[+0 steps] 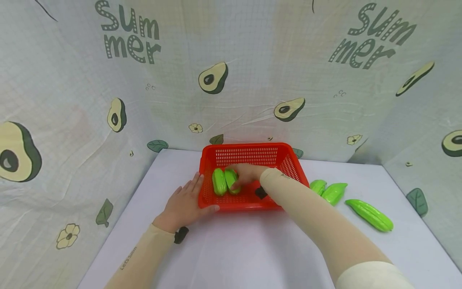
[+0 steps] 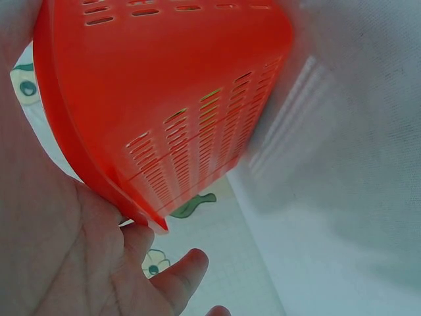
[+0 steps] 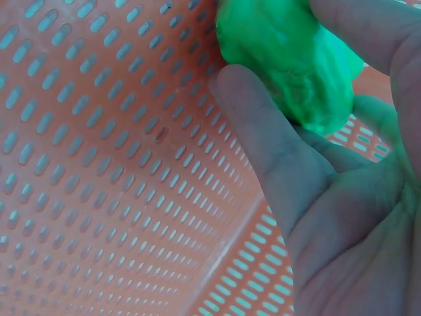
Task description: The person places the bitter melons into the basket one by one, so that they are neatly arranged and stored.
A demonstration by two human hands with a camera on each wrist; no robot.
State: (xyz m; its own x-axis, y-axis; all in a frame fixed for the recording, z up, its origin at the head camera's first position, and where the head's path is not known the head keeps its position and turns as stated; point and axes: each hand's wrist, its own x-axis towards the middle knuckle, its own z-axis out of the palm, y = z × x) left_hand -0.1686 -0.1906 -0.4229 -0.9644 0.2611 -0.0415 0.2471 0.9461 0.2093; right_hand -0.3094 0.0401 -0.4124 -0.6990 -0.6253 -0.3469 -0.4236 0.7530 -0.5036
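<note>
- Head: we see the basket (image 1: 247, 207) on the white table (image 1: 231, 249). Inside, toward nine o'clock, our right hand (image 1: 247, 174) holds the inner gourd (image 1: 229, 179); the outer gourd (image 1: 219, 182) lies just beside it, nearer the left wall.
- Head: our left hand (image 1: 185, 204) is wide, fingers nearly straight, at the basket's eight o'clock corner, its thumb (image 1: 211, 208) at the rim.
- Head: at three to four o'clock outside, we have the half-hidden gourd (image 1: 317, 187), the pointed gourd (image 1: 335, 194) close by, and the long gourd (image 1: 369, 215) farther off.
- Head: we judge that a sideways knock from the right hand could roll the outer gourd, and our right forearm, slanting above the half-hidden gourd, could brush it if it dips.
- Left wrist: we see the hand against the basket's outside, the rim meeting it. Too hard a push there might slide or tip the basket, we think.
- Right wrist: the inner gourd sits between thumb and fingers near the slotted wall. Its surface looks glossy, so a loose grip could let it slip.
</note>
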